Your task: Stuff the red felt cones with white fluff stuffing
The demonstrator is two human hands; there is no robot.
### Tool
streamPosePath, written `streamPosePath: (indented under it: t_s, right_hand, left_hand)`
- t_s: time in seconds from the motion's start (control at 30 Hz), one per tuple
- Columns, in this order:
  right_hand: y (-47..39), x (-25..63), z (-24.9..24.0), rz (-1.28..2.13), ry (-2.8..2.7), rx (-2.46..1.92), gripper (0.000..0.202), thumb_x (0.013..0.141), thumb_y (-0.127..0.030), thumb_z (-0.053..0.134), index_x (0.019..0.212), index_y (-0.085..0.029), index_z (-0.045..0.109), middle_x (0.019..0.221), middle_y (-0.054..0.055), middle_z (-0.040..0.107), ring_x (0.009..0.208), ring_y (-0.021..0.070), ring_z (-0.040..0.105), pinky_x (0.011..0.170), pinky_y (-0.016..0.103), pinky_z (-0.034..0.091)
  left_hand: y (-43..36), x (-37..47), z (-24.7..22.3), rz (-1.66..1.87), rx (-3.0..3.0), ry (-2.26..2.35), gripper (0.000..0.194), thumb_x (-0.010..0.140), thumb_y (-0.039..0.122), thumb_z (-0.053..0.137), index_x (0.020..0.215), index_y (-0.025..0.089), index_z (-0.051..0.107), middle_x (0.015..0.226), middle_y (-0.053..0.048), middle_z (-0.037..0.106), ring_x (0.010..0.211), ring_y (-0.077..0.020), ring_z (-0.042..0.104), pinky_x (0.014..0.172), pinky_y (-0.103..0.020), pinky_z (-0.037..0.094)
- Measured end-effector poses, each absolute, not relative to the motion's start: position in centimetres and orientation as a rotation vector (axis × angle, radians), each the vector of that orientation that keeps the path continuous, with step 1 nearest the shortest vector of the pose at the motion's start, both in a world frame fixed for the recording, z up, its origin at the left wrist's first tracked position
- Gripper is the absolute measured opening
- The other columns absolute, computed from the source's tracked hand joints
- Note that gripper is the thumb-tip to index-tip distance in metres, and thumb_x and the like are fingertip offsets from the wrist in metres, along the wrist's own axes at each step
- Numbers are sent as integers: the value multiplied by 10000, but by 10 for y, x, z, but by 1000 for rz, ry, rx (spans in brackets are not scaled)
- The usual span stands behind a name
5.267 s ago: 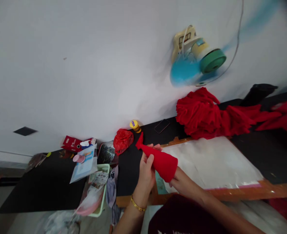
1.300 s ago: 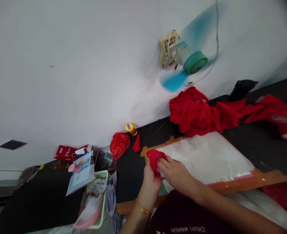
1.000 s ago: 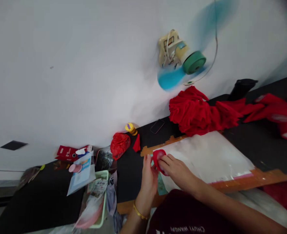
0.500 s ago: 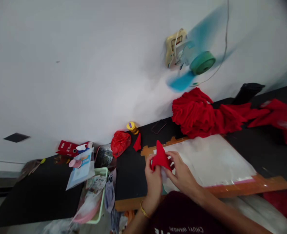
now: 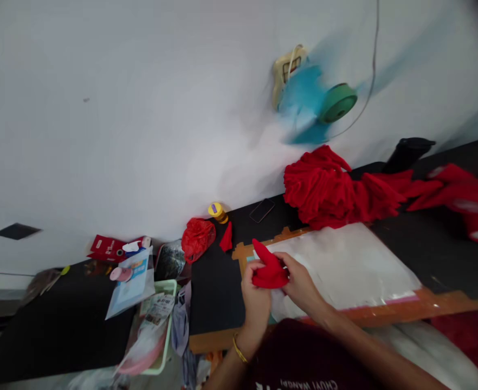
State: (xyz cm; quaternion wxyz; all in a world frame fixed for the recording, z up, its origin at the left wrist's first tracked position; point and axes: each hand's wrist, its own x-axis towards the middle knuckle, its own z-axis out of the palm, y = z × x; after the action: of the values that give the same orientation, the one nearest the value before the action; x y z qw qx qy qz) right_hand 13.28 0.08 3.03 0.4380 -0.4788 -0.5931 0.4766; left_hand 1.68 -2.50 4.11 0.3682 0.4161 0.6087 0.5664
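Above the near left part of a white sheet, a pointed red cloth piece, shaped like a small hat, is held between both hands. My left hand grips its left side, with the thumb and fingers closed on the cloth. On the right edge, my right hand pinches the same piece; some fingertips are hidden behind it. The tip of the cloth points up and to the left. Another small red cloth piece lies farther back on the black table.
A heap of red cloth pieces lies at the back, with more red pieces to the right. A blue fan spins on the wall. Phone, yellow container and red plastic bag stand near the wall; a green-rimmed basket is left.
The red cloth piece has turned, its tip now leaning left and its wide part lower and flatter. My right fingers have shifted along its right edge. The view has moved slightly.
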Motion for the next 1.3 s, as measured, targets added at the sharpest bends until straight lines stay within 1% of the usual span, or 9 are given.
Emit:
streamPosePath:
  t_s: [0.2,0.4,0.67,0.8,0.87,0.93,1.07,1.2,1.3]
  right_hand:
    - [5,141,26,941,-1699,-1275,239,701,-107,491,877,-206,620,830,34,683,770,195,636,688,269,477]
    - [2,142,27,854,-1815,-1310,226,707,-90,493,868,-197,610,796,33,681,697,177,634,630,239,447]
    - [1,139,35,861,-1841,-1456,342,679,-73,474,968,-193,611,868,57,723,758,212,673,643,267,459]
    - [1,140,35,965,-1792,-1302,552,692,-113,495,1236,-188,538,1106,98,714,923,233,686,783,320,504]
    - [0,139,36,985,-1770,-1255,544,705,-141,510,1246,-192,533,1148,101,703,959,234,682,816,327,502]
    - [1,139,35,969,-1763,-1291,423,710,-154,514,1124,-197,589,1061,85,721,905,229,682,779,312,493]
    - [5,138,30,895,-1804,-1480,256,702,-165,533,946,-198,601,775,27,702,657,192,634,605,255,413]
    - [10,138,26,859,-1840,-1605,311,710,-122,521,1005,-196,586,654,-8,667,558,167,595,550,229,351]
    - [10,137,27,879,-1880,-1575,440,673,-64,507,1085,-203,576,683,-7,687,560,159,601,553,222,363]
  left_hand:
    - [-22,10,53,1343,1365,1620,208,642,64,591,804,191,619,840,-21,659,778,-178,608,731,-277,463]
    - [-20,5,52,1229,1447,1715,172,674,109,581,820,197,600,761,11,634,679,-156,565,652,-249,424]
    - [-21,2,49,1380,1427,1887,175,665,95,586,748,220,497,701,42,543,646,-138,495,616,-231,377]
    - [-26,9,44,1402,1386,1795,258,687,106,603,921,209,568,858,-12,633,785,-182,596,719,-268,450]
    - [-29,11,42,1388,1406,1724,378,703,114,611,1069,202,581,1003,-56,665,903,-214,628,794,-301,473]
    - [-30,11,41,1357,1465,1670,417,715,104,596,1119,207,590,1058,-69,670,949,-227,632,826,-319,476]
    - [-27,5,39,1290,1558,1678,336,699,67,554,996,206,629,930,-47,674,854,-216,632,779,-316,474]
    - [-23,-1,33,1286,1515,1745,356,668,53,530,978,197,627,915,-54,676,863,-227,632,795,-334,475]
    - [-21,-1,30,1260,1445,1722,426,677,95,589,1090,198,609,1019,-75,684,915,-237,638,824,-347,482]
